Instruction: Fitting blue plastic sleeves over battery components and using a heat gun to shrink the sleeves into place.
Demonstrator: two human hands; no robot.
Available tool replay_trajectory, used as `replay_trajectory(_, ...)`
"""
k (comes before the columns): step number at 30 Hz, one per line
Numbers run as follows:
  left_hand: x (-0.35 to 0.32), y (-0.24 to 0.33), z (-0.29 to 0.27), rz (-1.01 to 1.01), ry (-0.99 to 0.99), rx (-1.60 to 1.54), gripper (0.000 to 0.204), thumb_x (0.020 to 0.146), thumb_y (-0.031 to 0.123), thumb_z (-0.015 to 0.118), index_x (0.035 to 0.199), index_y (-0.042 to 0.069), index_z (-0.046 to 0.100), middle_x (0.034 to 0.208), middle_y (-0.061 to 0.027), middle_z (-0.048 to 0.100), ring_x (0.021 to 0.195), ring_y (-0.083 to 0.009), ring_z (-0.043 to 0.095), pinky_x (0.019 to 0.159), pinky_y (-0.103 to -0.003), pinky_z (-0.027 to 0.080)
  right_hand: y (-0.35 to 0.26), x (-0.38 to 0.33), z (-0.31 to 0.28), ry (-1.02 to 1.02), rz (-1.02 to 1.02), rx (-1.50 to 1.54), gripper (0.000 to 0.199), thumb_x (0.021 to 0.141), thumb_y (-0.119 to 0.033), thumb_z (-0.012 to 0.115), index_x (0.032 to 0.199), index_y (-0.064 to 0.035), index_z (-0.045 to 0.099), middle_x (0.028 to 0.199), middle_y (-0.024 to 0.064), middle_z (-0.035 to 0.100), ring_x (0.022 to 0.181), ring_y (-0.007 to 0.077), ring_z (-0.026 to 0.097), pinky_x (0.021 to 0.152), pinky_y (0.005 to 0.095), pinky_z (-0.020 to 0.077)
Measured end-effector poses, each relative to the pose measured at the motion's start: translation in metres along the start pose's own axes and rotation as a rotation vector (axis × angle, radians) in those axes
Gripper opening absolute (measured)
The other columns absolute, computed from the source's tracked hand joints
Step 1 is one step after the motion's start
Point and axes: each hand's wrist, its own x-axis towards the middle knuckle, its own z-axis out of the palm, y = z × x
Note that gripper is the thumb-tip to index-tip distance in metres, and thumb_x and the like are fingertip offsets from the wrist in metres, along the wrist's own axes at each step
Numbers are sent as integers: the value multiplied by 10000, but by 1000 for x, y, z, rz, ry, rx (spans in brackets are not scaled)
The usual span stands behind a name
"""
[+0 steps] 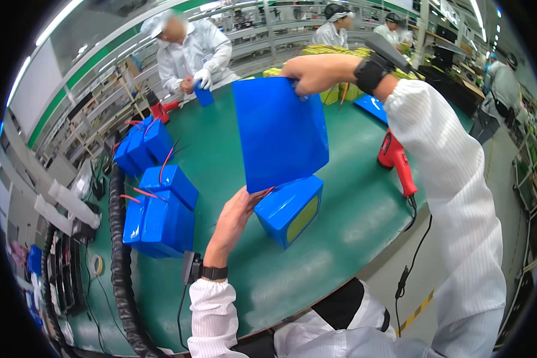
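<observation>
My right hand (pixel 314 73) is raised over the green table (pixel 340 215) and pinches the top edge of a flat blue plastic sleeve (pixel 279 132), which hangs down. The sleeve's lower edge meets a blue-wrapped battery block (pixel 290 210) with a yellow-green end face, lying on the table. My left hand (pixel 232 219) touches the block's left end and the sleeve's bottom corner, where thin red wires stick out.
Several blue-wrapped blocks with red wires (pixel 159 209) lie at the left, more behind them (pixel 142 146). A red heat gun (pixel 396 161) lies at the right with its cable over the table edge. A person in white (pixel 188 51) across the table holds a small blue piece. A black corrugated hose (pixel 119 262) runs along the left edge.
</observation>
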Motion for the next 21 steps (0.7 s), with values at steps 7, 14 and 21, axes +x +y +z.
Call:
replay_trajectory(7,-9,-31,12,167,80,135,815,881,291,748,1514,13,316,1468,-182,472,1400,-302,414,1160,-410,295,32,-18,9,117,55,117,269,750,-54,583,992,52,634,823,60,663,747,156,575,709,331,480)
replay_trajectory(14,-24,-55,61,272,483,600,948,703,240,885,1448,29,337,1311,-216,544,1175,-345,595,993,-417,472,50,-41,17,163,57,323,271,794,-10,583,1047,46,662,945,53,703,861,130,620,806,293,505)
replay_trajectory(21,-59,-53,112,294,577,700,965,754,228,840,1470,-57,259,1434,-309,380,1307,-458,449,1081,-479,395,50,-67,17,230,-152,48,277,852,-92,652,1106,20,655,1257,165,637,1138,232,599,982,349,454)
